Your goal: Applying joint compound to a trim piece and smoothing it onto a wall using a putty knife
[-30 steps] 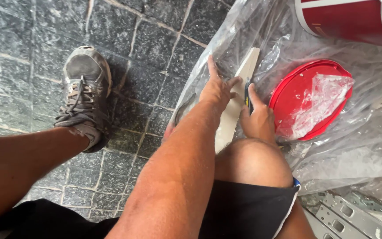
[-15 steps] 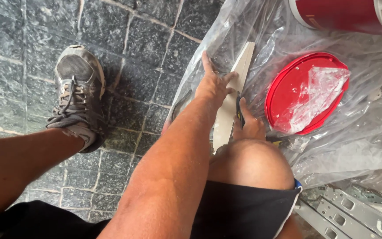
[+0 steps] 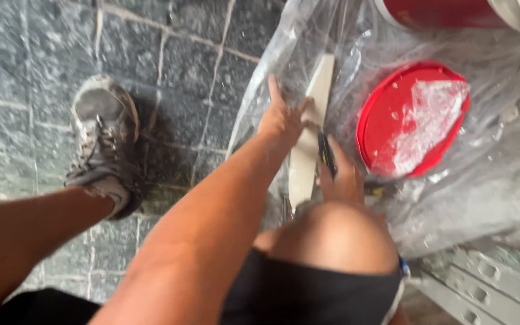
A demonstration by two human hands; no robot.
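Nearer now than before, the left hand [image 3: 281, 117], fingers together, presses a pale strip [image 3: 311, 129] running 12 to 6; the right hand [image 3: 339, 177] grips a dark tool [image 3: 326, 153] at its 3 o'clock edge.

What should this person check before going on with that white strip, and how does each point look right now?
1. Left hand steadying the white strip: ok, it lies flat against the strip.
2. Right hand grip on the dark tool: ok, fingers wrap it beside the strip.
3. Left fingers out of the tool's path: cannot tell, the tool's tip is blurred.
4. Plastic sheet under the work: ok, it covers the spot.
5. Red lid out of the way: ok, it lies apart from the strip.
6. Footing: ok, the shoe sits flat on the stone tiles.
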